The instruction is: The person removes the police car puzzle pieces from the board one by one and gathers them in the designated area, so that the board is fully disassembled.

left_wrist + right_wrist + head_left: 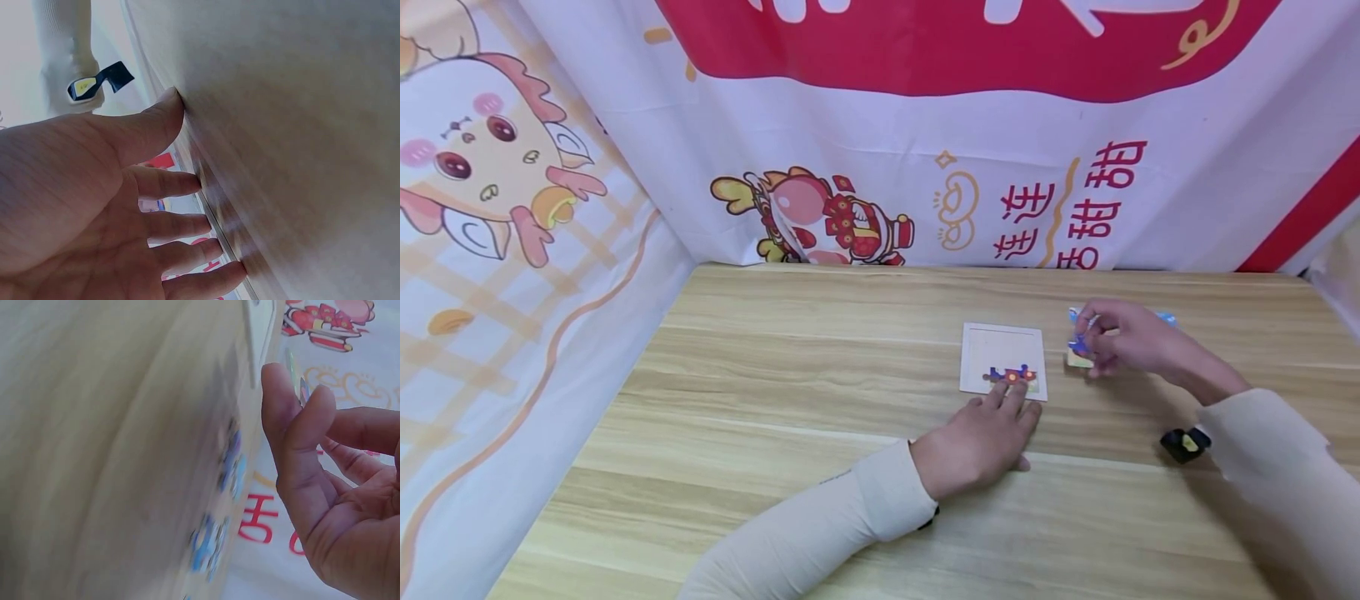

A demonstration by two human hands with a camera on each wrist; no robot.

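A white square puzzle tray lies on the wooden table, with a few joined jigsaw pieces in blue, red and yellow along its near side. My left hand rests at the tray's near edge, its fingers extended and the fingertips touching the joined pieces. In the left wrist view the left palm and thumb show nothing held. To the right of the tray, my right hand pinches a jigsaw piece between thumb and finger, raised above the table. Only the edge of that piece shows in the right wrist view.
Loose blue jigsaw pieces lie on the table under and beyond the right hand; one light-blue piece peeks out behind it. A printed cloth hangs along the table's back edge, and another patterned cloth hangs on the left.
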